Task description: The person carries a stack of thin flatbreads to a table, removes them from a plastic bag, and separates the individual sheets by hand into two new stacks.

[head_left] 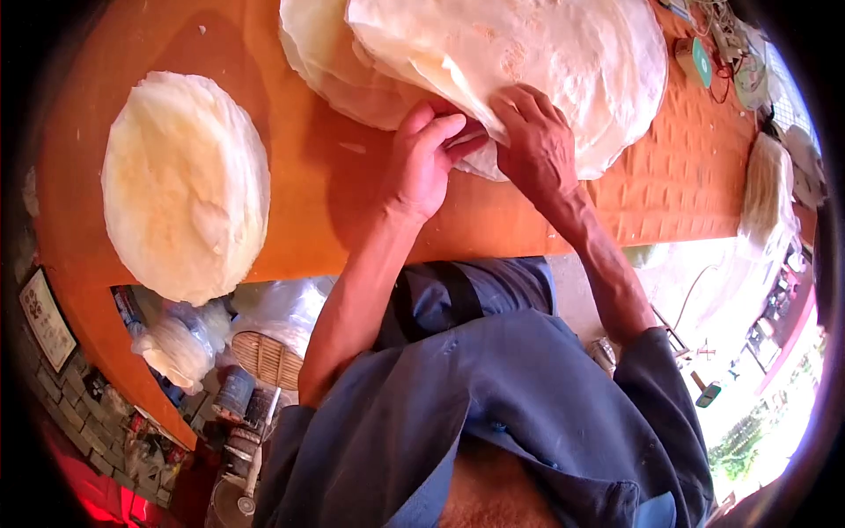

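A broad stack of thin, pale flatbreads (598, 79) with faint browned spots lies at the top of the table. My right hand (539, 145) pinches the near edge of its upper sheets, which lifts a little. Just left of it, my left hand (424, 163) is at the same edge, thumb and fingers apart, some fingertips partly hidden under the sheets. More flatbread sheets stick out on the left side of this stack. A smaller stack of flatbreads (185, 185) lies apart on the left, reaching the table's front edge.
An orange-brown covering lies over the table (308, 202), rippled on the right. A green-and-white object (693, 62) and cables are at the back right. Below the table on the left are plastic bags (189, 339), a woven basket (264, 359) and a blue container (235, 392).
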The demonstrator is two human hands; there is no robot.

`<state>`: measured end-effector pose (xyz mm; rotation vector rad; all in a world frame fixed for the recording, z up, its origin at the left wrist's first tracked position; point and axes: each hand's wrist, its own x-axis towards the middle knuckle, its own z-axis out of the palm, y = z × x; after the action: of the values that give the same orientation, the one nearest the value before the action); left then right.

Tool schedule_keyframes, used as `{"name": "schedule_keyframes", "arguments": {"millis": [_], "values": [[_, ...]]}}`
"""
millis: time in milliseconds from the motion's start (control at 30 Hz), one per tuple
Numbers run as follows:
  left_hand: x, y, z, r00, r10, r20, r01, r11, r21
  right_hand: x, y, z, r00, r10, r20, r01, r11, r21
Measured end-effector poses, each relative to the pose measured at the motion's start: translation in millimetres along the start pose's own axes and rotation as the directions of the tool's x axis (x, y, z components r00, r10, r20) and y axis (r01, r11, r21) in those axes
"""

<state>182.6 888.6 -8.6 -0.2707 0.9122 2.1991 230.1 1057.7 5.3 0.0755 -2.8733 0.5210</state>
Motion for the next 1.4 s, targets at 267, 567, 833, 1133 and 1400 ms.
{"name": "schedule_keyframes", "arguments": {"millis": [267,567,833,1133,1400], "values": [[3,-5,-7,0.991,-0.025,-0.135,0.057,0.97,0.238,81,64,-194,0.907,0.352,-0.233,-0.41,0.863,-0.294],[-34,0,-20,0.935,0.019,-0.353,0.12,0.922,0.368,19,25,-57,0.939,0.159,0.304,-0.13,0.985,-0.114],[-26,-20,-7,0.972,-0.146,-0.183,0.19,0.949,0.253,-19,35,-43,0.977,0.077,0.201,-0.07,0.997,-0.042],[-12,-30,9,0.977,-0.212,0.014,0.209,0.972,0.109,-37,15,-51,0.985,0.002,0.171,-0.005,1.0,0.015],[9,-40,0,0.988,-0.155,0.007,0.155,0.988,-0.003,-14,65,-44,0.982,0.052,0.182,-0.038,0.996,-0.079]]}}
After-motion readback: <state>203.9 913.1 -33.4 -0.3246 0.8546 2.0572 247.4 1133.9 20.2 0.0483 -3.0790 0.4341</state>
